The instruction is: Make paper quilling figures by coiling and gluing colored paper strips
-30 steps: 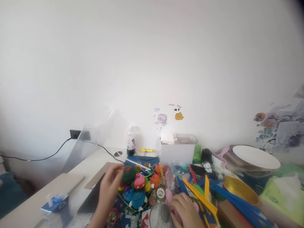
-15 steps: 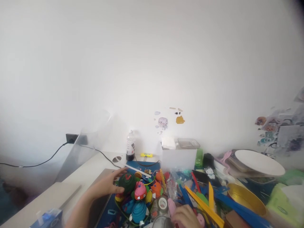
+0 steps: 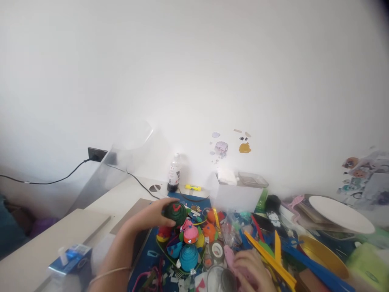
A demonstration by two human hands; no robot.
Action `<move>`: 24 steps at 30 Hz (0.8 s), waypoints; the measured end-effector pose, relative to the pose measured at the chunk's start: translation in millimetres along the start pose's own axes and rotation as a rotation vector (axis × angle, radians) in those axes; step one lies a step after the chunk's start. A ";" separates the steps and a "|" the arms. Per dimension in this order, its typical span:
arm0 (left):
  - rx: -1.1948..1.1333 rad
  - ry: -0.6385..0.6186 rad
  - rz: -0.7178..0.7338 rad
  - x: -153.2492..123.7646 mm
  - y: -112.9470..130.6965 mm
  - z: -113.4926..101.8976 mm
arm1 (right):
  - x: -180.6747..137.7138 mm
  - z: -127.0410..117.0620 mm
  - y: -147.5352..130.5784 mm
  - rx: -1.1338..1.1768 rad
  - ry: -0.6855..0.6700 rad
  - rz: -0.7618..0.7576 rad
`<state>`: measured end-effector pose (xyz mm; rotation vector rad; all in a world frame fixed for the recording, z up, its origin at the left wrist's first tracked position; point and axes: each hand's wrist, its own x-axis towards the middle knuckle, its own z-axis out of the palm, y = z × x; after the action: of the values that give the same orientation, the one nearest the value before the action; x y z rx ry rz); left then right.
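Note:
My left hand [image 3: 165,213] curls its thumb and fingers around a dark green ribbed paper ball [image 3: 176,215] with red on top. Below the ball, a shallow green-rimmed tray [image 3: 164,252] holds several ribbed paper crafts, among them a pink one [image 3: 191,235], a turquoise one [image 3: 188,257] and an orange one [image 3: 209,232]. At the bottom edge my right hand [image 3: 251,267] is closed over a pink object [image 3: 230,258] whose kind I cannot make out; part of it is under the fingers. A clear round jar [image 3: 217,279] stands beside that hand.
At the back are a bottle [image 3: 174,174], a yellow glue stick [image 3: 193,187] and a white box [image 3: 237,196]. Yellow strips [image 3: 269,259], blue strips [image 3: 310,261] and a gold tin [image 3: 325,257] crowd the right. A roll of tape [image 3: 217,250] lies mid-table; a blue box [image 3: 71,261] stands left.
The view has shifted, so things appear farther right and higher. My left hand has closed around the green ball and raised it slightly above the other crafts. My right hand stays at the pink object.

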<state>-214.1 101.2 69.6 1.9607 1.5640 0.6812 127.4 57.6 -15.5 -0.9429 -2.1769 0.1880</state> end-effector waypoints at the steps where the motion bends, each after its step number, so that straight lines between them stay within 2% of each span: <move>1: -0.031 0.029 0.019 -0.7 -1.4 -2.5 | 2.4 -2.5 -2.1 0.004 0.012 0.021; 5: -0.132 0.235 0.009 -2.0 -4.1 -12.2 | 22.7 -4.2 -11.8 0.027 0.054 0.073; 9: -0.156 0.419 -0.093 0.3 -2.4 -16.7 | 61.8 3.1 -36.4 0.083 0.085 0.028; 13: -0.157 0.406 -0.109 2.6 -2.4 -15.6 | 99.3 6.7 -73.4 0.195 -0.067 -0.095; 15: -0.182 0.382 -0.083 2.9 -3.2 -14.3 | 111.4 4.8 -87.4 0.192 -0.073 -0.143; 18: -0.186 0.387 -0.089 2.5 -4.0 -12.5 | 121.4 -2.4 -95.5 0.134 -0.049 -0.065; 21: -0.158 0.379 -0.097 3.2 -5.4 -10.4 | 125.4 -14.1 -91.8 0.162 -0.093 0.070; 24: -0.114 0.357 -0.080 7.4 -8.2 -6.2 | 126.5 -26.0 -85.9 0.213 -0.047 0.114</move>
<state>-222.7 110.6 68.9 1.7516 1.7542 1.1081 38.9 77.9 110.3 -0.9483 -2.0972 0.4911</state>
